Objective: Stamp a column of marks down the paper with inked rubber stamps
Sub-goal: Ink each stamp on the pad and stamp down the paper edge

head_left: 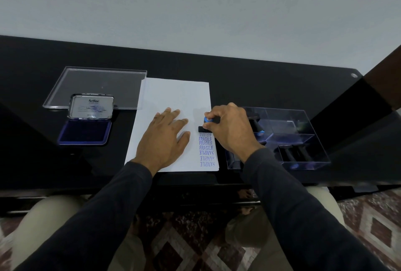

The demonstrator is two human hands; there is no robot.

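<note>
Our right hand [230,128] has its fingers [211,116] curled round the blue knob of a rubber stamp [207,123], pinching it; the stamp's black base sits on the paper [173,97] at the top of the printed column, near the sheet's right edge. Our left hand [165,138] lies flat on the paper just left of the column, fingers straight and a bit spread, palm down.

Marks [206,149] in blue-violet ink, top to bottom: AIR MAIL, FRAGILE x3, SAMPLE x3, some of them upside down to us.

The paper lies on a glossy black bench [260,80], w/ a pale grey wall behind. Left of the sheet: an open ink pad [85,132], violet pad showing, lid propped up and reading "Artline"; smaller lid text is too blurred to read. Behind it is a clear acrylic tray [97,84], partly under the paper's corner. Right of our right hand: a clear compartment box [282,136] holding more stamps w/ black bodies and blue ends.

Both forearms in dark sleeves reach in from below. Patterned floor under the bench.
</note>
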